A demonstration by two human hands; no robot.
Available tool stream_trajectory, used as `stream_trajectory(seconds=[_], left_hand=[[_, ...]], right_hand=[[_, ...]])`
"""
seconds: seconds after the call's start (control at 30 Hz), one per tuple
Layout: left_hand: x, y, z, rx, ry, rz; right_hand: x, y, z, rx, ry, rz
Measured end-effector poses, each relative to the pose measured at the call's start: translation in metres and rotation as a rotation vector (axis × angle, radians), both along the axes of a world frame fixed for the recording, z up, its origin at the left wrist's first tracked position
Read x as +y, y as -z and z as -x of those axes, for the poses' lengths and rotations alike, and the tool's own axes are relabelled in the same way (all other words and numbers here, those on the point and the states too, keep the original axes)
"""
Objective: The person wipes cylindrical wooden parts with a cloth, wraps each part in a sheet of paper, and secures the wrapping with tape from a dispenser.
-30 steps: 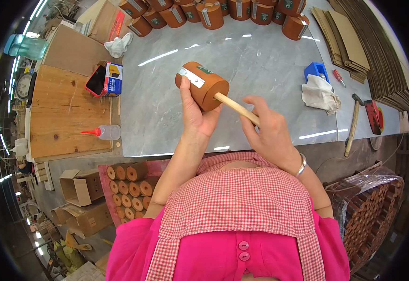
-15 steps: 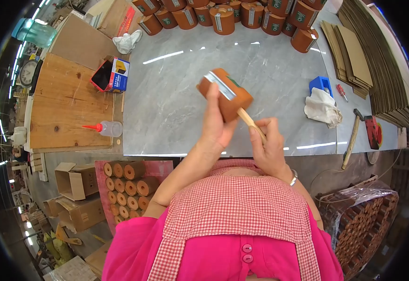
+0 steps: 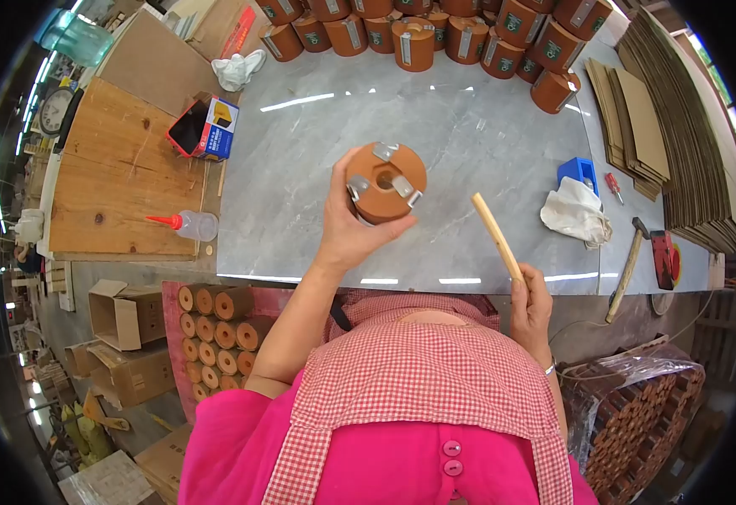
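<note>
My left hand [image 3: 351, 234] is wrapped round a reddish-brown cylinder [image 3: 408, 168] above the grey table. Its round end faces me, with a hole in the centre and several bent metal tabs at the rim. My right hand [image 3: 532, 305], at the table's front edge on the right, grips the lower end of a light wooden stick [image 3: 497, 236]. The stick points up and to the left, apart from the cylinder. Whatever is on the cylinder's far end is hidden.
Similar brown cylinders [image 3: 413, 46] with metal strips are stacked along the back of the table [image 3: 292, 185]. On the right are cardboard sheets [image 3: 642, 118], a white cloth [image 3: 572, 212] and a hammer [image 3: 627, 269]. A red-tipped bottle [image 3: 195, 225] lies left.
The stick has come out of the cylinder, and my right hand has moved right and down with it. My left hand has moved left and turned the cylinder's holed end towards me.
</note>
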State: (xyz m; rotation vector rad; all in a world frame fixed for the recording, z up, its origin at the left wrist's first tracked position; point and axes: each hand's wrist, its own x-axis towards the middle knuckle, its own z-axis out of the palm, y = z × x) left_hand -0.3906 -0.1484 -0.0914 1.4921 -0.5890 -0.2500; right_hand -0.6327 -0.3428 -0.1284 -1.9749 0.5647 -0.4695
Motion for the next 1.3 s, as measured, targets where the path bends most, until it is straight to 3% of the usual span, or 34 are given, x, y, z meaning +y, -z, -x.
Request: stream_trajectory(seconds=[0.27, 0.33, 0.53, 0.63, 0.7, 0.87, 0.97, 1.07, 1.17, 1.27, 1.3], left_hand=[[-0.001, 0.001, -0.004, -0.515, -0.026, -0.128], [0.001, 0.002, -0.004, -0.522, -0.034, -0.150], [-0.002, 0.010, 0.003, -0.435, -0.022, -0.154], [-0.001, 0.014, 0.005, -0.432, 0.005, -0.149], [-0.008, 0.014, 0.012, -0.397, 0.029, -0.109], [-0.013, 0.009, 0.022, -0.387, 0.070, -0.074], [-0.015, 0.009, 0.027, -0.342, 0.083, -0.043], [-0.014, 0.009, 0.028, -0.337, 0.115, -0.080], [-0.015, 0.006, 0.023, -0.396, 0.135, -0.067], [-0.015, 0.004, 0.022, -0.428, 0.151, -0.025], [-0.014, 0.003, 0.021, -0.440, 0.146, -0.022]], right_hand=[[0.003, -0.004, -0.001, -0.065, 0.027, 0.028], [-0.004, 0.001, 0.004, -0.080, 0.081, 0.083], [-0.065, 0.007, 0.031, -0.162, 0.625, 0.141], [-0.116, 0.028, 0.053, -0.026, 0.759, 0.480], [-0.133, 0.035, 0.061, 0.120, 0.796, 0.536], [-0.161, 0.058, 0.062, 0.340, 0.722, 0.641], [-0.152, 0.049, 0.051, 0.485, 0.769, 0.961], [-0.151, 0.033, 0.035, 0.170, 0.696, 0.863], [-0.141, 0.012, 0.002, -0.082, 0.593, 0.418], [-0.153, 0.015, -0.007, -0.067, 0.409, 0.628], [-0.156, 0.018, -0.005, -0.037, 0.412, 0.510]])
